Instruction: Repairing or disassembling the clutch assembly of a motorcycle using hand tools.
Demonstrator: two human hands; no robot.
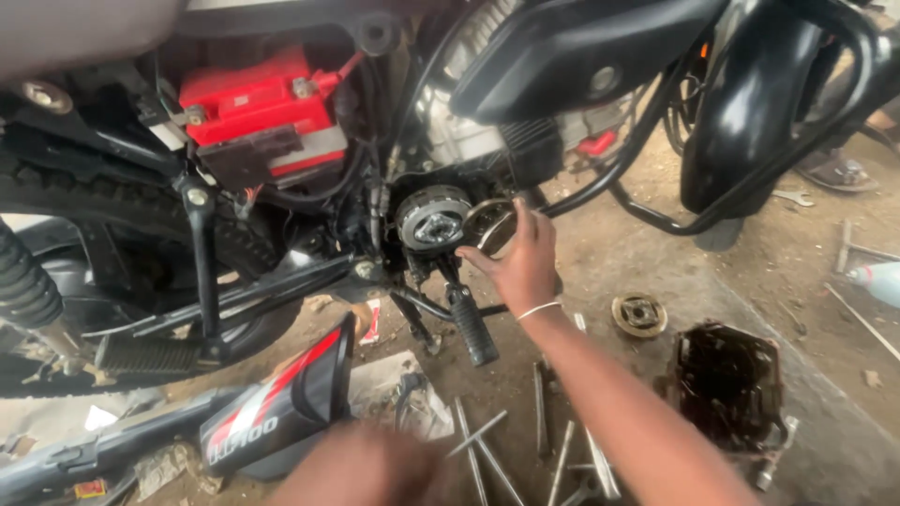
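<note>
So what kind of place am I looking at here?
Most likely a small motorcycle repair shop or roadside workshop. A partly stripped motorcycle has its clutch assembly exposed, the right hand reaches to it, and spanners lie scattered on the dirt floor beside a removed engine cover.

daylight from right | deep shadow under motorcycle (281, 187) | blurred lower edge, mild wide-angle distortion

The dirt floor (656, 253) is lying brown and dusty, and daylight is falling on it at 3 o'clock. A grey concrete strip (834, 394) is running toward 5 o'clock. A sandal (839, 171) is resting at 2 o'clock, with a spanner (793, 197) lying just beside it.
</note>
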